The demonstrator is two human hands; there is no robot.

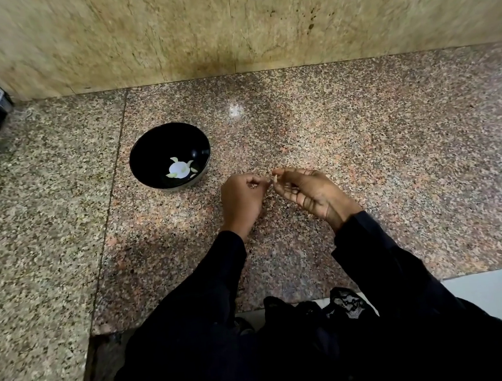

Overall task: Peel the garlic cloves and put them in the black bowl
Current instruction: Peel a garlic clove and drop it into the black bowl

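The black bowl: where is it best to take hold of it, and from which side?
Grip the black bowl at its rim, on the right edge nearest the hands, coming from the right and above. It stands upright and open on the granite counter, its rim bare, and the garlic cloves lie low at the bottom, so fingers over the edge would probably not touch them.

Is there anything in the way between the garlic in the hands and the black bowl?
Nothing visible. The small pale garlic clove, pinched between the left hand and right hand, has only bare speckled granite counter between it and the round black bowl to its left.
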